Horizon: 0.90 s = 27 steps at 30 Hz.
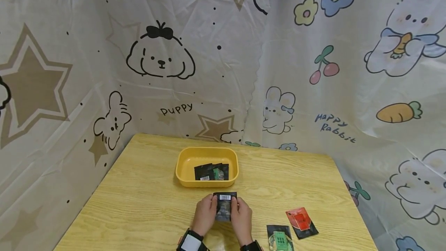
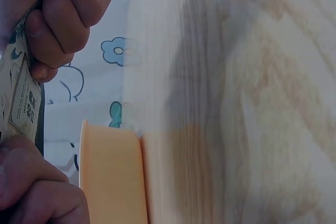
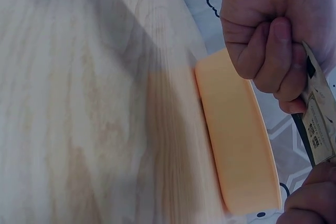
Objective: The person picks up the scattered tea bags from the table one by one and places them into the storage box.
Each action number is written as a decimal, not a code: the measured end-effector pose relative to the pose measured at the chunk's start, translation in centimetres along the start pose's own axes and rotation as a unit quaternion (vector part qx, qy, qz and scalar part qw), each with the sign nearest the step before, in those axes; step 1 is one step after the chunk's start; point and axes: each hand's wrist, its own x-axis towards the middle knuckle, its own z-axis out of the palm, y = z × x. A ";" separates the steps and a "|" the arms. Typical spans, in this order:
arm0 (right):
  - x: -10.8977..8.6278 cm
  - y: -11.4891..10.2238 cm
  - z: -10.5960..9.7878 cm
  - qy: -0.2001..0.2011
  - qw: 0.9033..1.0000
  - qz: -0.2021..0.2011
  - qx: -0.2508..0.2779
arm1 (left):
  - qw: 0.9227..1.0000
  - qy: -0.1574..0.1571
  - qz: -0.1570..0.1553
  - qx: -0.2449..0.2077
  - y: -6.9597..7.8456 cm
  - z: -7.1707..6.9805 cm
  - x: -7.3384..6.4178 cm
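A small black packet (image 1: 223, 207) with a white barcode label is held upright between both hands. My left hand (image 1: 205, 213) grips its left edge and my right hand (image 1: 242, 217) its right edge, thumbs on the side facing me. In both wrist views, a pale printed face of the packet (image 2: 22, 98) shows on the other side, and the fingers are curled behind it. Just beyond the hands stands a yellow tray (image 1: 207, 184) with several black packets (image 1: 205, 172) inside, one bearing a green label.
To the right of my right hand lie a black packet with a green label (image 1: 280, 240) and a red-and-black packet (image 1: 301, 222). The light wood table (image 1: 139, 189) ends at a cloth (image 1: 216, 61) printed with cartoon animals at the back and sides.
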 end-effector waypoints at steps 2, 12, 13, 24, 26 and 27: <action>0.3 0.0 0.2 -0.004 1.000 0.007 -0.002 | 1.000 0.005 0.003 0.003 0.0 -0.1 0.2; 0.8 -0.6 0.7 -0.005 1.000 -0.004 -0.005 | 1.000 0.000 -0.007 0.005 -0.2 -0.6 0.9; 0.9 -0.7 0.8 -0.005 1.000 -0.005 -0.006 | 1.000 0.001 -0.004 0.005 -0.2 -0.6 1.0; 1.8 -0.9 1.2 -0.010 1.000 -0.027 -0.010 | 1.000 0.015 0.012 0.009 0.2 -1.3 1.7; 1.9 -1.0 1.3 -0.010 0.999 -0.034 -0.004 | 1.000 0.012 0.004 0.011 0.3 -1.4 1.9; 2.0 -1.0 1.4 -0.010 0.999 -0.038 -0.002 | 1.000 0.013 0.003 0.014 0.3 -1.4 2.0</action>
